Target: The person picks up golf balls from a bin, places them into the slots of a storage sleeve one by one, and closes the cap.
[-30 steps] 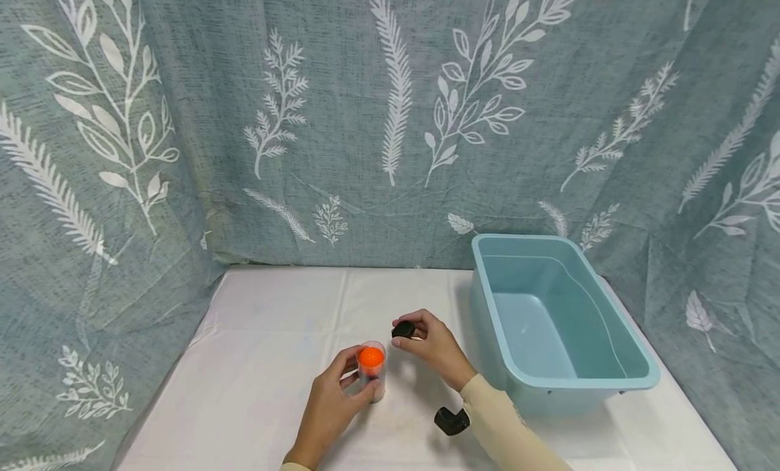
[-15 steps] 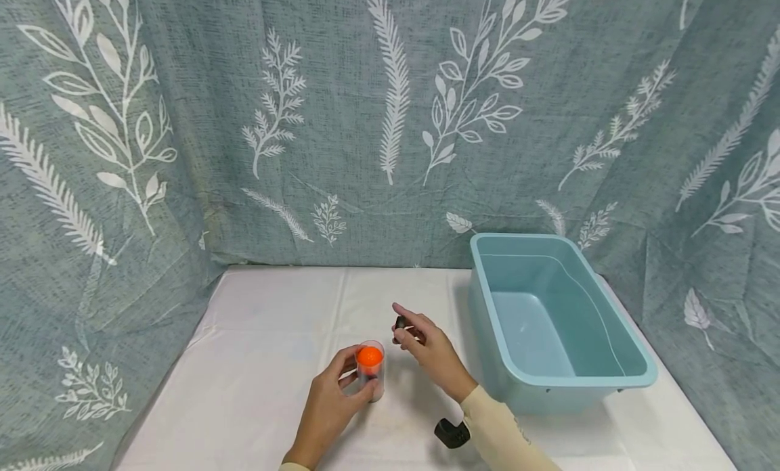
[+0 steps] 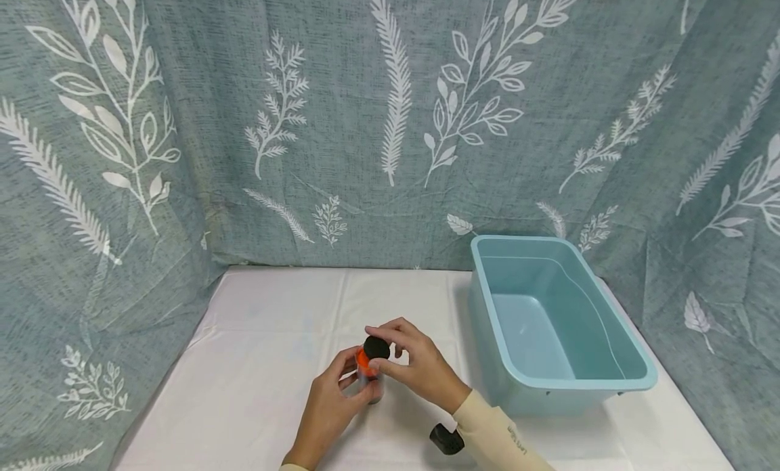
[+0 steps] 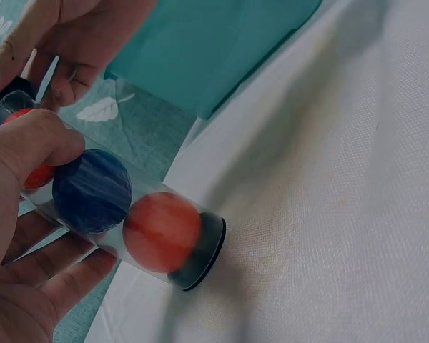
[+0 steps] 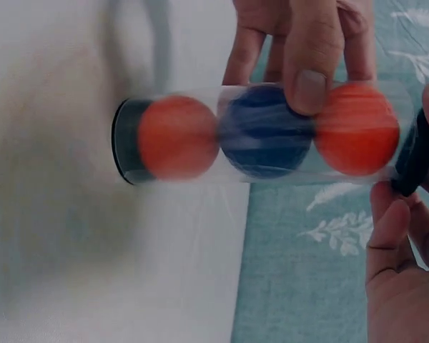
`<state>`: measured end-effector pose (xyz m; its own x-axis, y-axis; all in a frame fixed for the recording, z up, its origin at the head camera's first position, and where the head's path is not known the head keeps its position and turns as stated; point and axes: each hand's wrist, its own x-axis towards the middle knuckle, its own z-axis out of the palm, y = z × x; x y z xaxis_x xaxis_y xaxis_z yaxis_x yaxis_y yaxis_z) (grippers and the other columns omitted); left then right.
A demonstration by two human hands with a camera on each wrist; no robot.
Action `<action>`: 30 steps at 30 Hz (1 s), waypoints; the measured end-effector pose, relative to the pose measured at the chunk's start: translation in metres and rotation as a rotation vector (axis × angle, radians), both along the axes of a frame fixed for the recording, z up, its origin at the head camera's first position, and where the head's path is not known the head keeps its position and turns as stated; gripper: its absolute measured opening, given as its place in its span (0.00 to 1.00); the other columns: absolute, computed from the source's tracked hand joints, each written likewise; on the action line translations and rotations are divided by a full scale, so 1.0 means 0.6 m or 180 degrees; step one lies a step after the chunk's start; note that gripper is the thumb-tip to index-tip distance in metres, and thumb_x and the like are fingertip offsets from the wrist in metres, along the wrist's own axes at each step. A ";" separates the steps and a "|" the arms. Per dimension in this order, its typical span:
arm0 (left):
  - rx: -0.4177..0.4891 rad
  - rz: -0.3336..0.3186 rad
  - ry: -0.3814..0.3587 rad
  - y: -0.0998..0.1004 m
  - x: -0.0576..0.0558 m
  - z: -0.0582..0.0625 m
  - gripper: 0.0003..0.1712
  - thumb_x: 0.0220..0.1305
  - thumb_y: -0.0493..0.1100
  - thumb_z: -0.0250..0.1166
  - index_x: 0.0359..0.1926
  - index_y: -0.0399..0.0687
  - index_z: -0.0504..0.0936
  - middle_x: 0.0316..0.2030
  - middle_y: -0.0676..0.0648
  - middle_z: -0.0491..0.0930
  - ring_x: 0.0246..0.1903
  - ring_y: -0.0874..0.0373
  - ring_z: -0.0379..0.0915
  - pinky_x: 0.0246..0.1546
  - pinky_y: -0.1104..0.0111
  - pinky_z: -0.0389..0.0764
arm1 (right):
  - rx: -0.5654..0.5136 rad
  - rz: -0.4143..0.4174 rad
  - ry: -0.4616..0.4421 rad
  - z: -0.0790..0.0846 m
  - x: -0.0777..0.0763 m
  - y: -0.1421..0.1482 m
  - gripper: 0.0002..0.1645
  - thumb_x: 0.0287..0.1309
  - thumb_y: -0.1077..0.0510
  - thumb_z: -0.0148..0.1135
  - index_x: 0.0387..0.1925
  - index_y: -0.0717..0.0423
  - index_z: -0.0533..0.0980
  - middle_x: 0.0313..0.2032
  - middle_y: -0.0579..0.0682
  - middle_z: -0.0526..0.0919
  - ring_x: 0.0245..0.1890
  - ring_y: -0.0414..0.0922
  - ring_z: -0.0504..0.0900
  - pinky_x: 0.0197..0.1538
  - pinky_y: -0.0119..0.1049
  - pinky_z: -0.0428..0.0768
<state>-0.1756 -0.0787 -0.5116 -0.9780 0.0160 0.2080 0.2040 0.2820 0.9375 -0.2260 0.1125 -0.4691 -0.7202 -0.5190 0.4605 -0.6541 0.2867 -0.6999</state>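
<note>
My left hand grips a clear plastic tube that stands upright on the white cloth. Stacked inside it are an orange ball at the base, a blue ball in the middle and another orange ball near the mouth. A black cap closes the tube's bottom end. Over the mouth, my right hand pinches a round black lid between thumb and fingers. In the right wrist view the lid is tilted right at the tube's rim.
A light blue plastic tub stands on the right side of the white-covered table. A small black object shows beside the right sleeve. Patterned green-grey curtains hang behind and at both sides.
My right hand has turned the lid and brought it leftward, from beside the tube to over its mouth. The left hand and tube have stayed in place.
</note>
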 end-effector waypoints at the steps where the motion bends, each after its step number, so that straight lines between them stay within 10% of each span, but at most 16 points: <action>1: 0.0015 -0.0007 -0.0005 0.000 0.000 0.000 0.33 0.56 0.40 0.78 0.63 0.52 0.77 0.57 0.49 0.80 0.55 0.53 0.79 0.54 0.68 0.82 | 0.0022 0.0021 0.0055 0.000 0.001 -0.001 0.32 0.58 0.53 0.73 0.64 0.43 0.77 0.52 0.38 0.78 0.45 0.39 0.74 0.43 0.32 0.79; 24: 0.0089 -0.0163 0.0004 -0.003 0.001 -0.002 0.32 0.60 0.49 0.76 0.64 0.55 0.75 0.60 0.51 0.78 0.58 0.52 0.76 0.57 0.68 0.80 | -0.0092 0.0028 0.0346 -0.005 0.013 -0.013 0.17 0.56 0.55 0.73 0.49 0.46 0.81 0.57 0.43 0.81 0.55 0.40 0.76 0.58 0.38 0.80; 30: 0.0254 -0.0181 0.0092 -0.007 0.004 0.004 0.24 0.78 0.41 0.54 0.71 0.54 0.70 0.64 0.47 0.75 0.63 0.49 0.73 0.60 0.62 0.78 | -0.0170 -0.0188 0.0966 -0.020 0.021 -0.021 0.19 0.54 0.57 0.72 0.49 0.51 0.81 0.60 0.49 0.81 0.54 0.44 0.79 0.56 0.33 0.81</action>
